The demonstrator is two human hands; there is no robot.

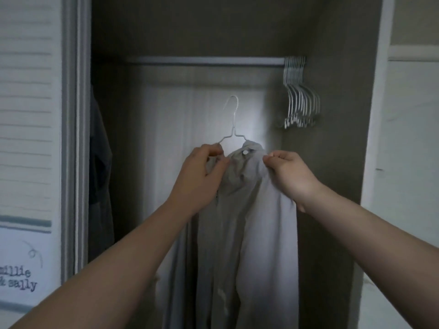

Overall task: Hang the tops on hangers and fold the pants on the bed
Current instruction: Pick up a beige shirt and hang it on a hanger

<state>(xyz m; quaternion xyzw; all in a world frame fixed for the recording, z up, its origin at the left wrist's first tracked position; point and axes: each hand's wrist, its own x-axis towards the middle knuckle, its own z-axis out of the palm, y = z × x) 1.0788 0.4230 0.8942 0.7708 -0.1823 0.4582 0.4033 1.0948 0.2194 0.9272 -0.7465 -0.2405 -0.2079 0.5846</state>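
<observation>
A pale grey top (247,222) with a white button at its collar hangs long in front of the open closet. It is draped over a white wire hanger (234,115) whose hook points up, free of the rail. My left hand (202,176) grips the hanger's left shoulder together with the cloth there. My right hand (289,174) pinches the top's right shoulder between thumb and fingers. The hanger's right arm is hidden under the collar.
The closet rail (204,61) runs across above the hanger. Several bare white hangers (300,96) bunch at its right end. A dark garment (99,176) hangs at the closet's left side. A louvred door (26,115) stands left, a white wall right.
</observation>
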